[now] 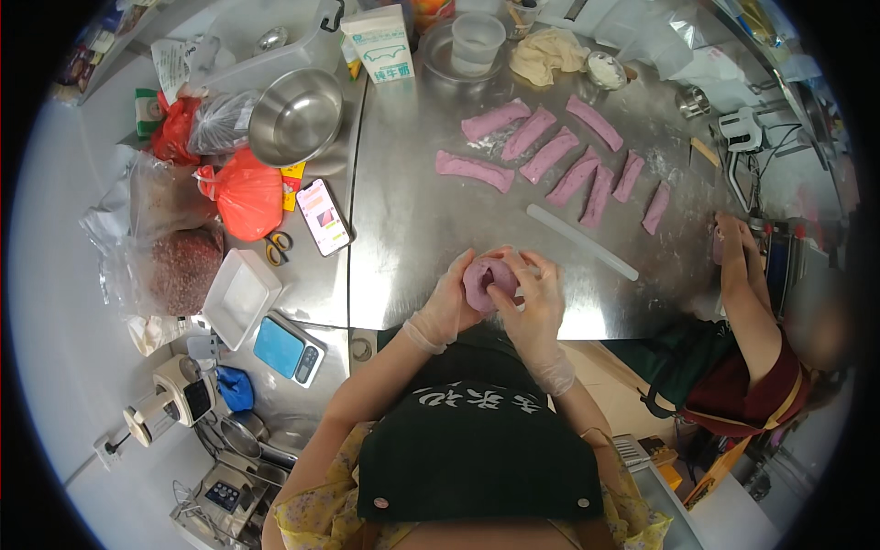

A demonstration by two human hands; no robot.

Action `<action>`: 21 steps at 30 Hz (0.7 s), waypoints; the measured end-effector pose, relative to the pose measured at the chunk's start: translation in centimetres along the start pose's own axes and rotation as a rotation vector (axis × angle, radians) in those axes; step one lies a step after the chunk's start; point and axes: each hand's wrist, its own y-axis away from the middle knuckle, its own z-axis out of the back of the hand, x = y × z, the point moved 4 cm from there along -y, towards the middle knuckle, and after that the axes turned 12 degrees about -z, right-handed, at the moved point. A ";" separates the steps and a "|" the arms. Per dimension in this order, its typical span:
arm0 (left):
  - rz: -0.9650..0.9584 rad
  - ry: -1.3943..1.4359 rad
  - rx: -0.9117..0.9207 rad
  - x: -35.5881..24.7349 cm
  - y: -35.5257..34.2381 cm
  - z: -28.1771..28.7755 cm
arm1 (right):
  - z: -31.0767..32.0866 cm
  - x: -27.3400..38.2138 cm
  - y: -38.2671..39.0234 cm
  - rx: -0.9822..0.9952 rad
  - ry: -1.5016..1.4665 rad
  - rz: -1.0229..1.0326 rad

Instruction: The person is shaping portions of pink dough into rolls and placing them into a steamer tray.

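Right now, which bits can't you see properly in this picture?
Head view: the bottom of the hollow in the pink dough; shadow and the right hand hide it.
Head view: the dough's underside; it faces away, with the left hand around it.
Head view: what's inside the larger red bag; its plastic covers it.
Head view: the phone's writing; too small.

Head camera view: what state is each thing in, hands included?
Pink dough piece: hollowed, held
Left hand: gloved, cupping the dough
Right hand: gloved, at the hollow
Dough strips: lying unheld
Phone: screen lit
White carton: upright
White rod: lying unheld
White tray: looks empty
Steel bowl: looks empty
Nearer red bag: tied
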 end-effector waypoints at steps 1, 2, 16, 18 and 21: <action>0.023 -0.007 -0.058 -0.1 0.0 -0.1 | 0.8 1.2 -0.4 -0.076 0.122 0.220; 0.022 -0.007 -0.057 0.0 -0.1 0.7 | 1.0 1.0 -1.0 -0.076 0.123 0.222; 0.143 -0.005 0.093 -0.1 0.2 0.1 | 0.5 2.7 -2.1 0.012 0.389 0.578; 0.125 -0.004 0.077 0.1 -0.1 0.7 | 0.6 2.9 -2.1 0.001 0.361 0.590; 0.120 0.015 0.037 0.1 -0.1 0.9 | 0.7 2.8 -1.9 -0.027 0.327 0.615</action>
